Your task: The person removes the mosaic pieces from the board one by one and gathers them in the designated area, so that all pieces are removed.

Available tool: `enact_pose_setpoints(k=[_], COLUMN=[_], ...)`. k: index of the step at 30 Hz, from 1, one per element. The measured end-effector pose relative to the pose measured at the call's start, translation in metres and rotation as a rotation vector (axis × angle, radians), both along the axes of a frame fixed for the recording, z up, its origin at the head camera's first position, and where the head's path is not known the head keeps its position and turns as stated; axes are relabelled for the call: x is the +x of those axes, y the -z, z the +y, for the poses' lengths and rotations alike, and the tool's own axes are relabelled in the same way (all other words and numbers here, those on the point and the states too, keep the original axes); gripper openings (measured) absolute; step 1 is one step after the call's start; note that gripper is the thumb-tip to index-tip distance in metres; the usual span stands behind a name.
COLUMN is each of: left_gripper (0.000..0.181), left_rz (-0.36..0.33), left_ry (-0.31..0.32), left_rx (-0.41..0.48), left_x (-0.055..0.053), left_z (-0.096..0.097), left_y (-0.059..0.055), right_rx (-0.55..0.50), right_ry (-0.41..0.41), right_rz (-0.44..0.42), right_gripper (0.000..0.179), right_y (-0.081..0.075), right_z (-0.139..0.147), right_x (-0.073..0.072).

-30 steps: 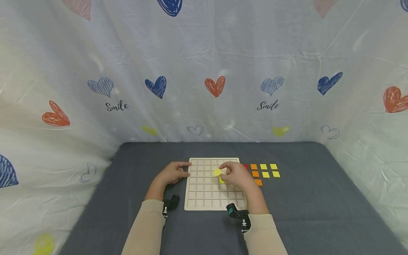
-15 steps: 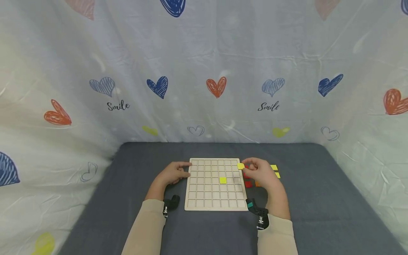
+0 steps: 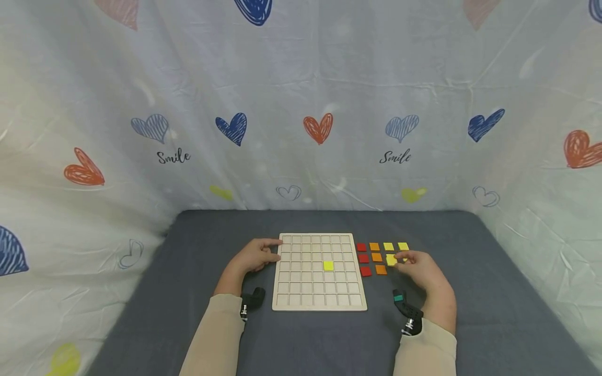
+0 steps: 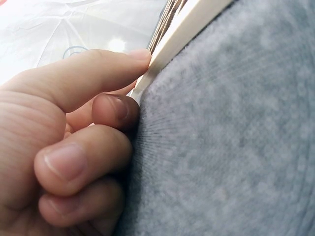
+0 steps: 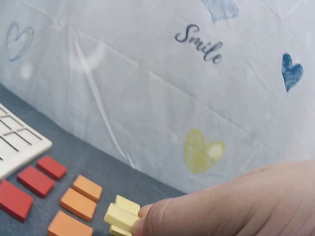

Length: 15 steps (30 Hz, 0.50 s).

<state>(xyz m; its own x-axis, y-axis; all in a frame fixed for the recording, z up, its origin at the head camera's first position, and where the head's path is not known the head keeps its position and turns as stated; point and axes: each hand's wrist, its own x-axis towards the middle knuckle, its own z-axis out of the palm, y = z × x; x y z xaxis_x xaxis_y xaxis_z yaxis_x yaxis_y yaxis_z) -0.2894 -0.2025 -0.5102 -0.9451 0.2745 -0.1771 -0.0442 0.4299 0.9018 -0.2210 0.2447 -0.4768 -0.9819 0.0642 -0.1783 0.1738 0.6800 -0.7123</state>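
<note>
My right hand pinches a yellow square tile between thumb and finger, at the yellow tiles right of the board. In the right wrist view, this yellow tile is tilted, with parts of other yellow tiles showing behind and below it. My left hand rests at the left edge of the wooden grid board, touching it with index finger and thumb. The left wrist view shows the index fingertip on the board's side and other fingers curled. One yellow tile lies in a cell of the grid.
Right of the board stand a column of red tiles and a column of orange tiles. More yellow tiles lie beside them, one partly hidden by my fingers. A dark grey cloth covers the table; a heart-printed curtain hangs behind.
My right hand has carried the yellow tile from over the board rightward, past the red and orange tiles, to the yellow ones. The left hand stays at the board's edge.
</note>
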Motion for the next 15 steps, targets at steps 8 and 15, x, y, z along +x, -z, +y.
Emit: enact_pose_setpoints(k=[8,15], left_gripper=[0.054,0.055], left_rz=[0.002,-0.007], left_ry=[-0.001,-0.010], left_rx=[-0.001,-0.009], left_x=[0.001,-0.001], left_z=[0.000,0.000], left_y=[-0.001,0.001], right_rx=[0.001,0.000], right_ry=[0.016,0.025], right_rz=[-0.079,-0.069], right_gripper=[0.035,0.033], right_y=[0.008,0.012], right_z=[0.009,0.011], right_x=[0.001,0.001])
